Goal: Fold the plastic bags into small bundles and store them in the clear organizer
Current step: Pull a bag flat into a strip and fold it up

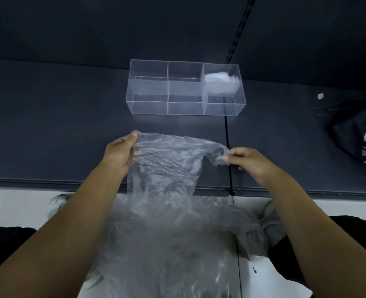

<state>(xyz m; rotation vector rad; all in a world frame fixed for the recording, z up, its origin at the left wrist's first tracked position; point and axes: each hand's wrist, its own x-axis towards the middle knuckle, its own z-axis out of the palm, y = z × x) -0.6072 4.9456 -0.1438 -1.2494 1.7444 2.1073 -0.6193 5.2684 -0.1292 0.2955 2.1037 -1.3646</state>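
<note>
A crumpled clear plastic bag hangs spread between my hands over the front edge of the dark shelf. My left hand grips its upper left corner. My right hand pinches its upper right handle. Below, a heap of more clear bags lies over my lap. The clear organizer stands further back on the shelf, split into three compartments. A folded whitish bag bundle sits in its right compartment; the other two hold nothing.
The dark shelf has a back wall with a slotted vertical rail. A black and white striped bag lies at the right edge. A small white scrap lies near it. White floor and a white shoe show below.
</note>
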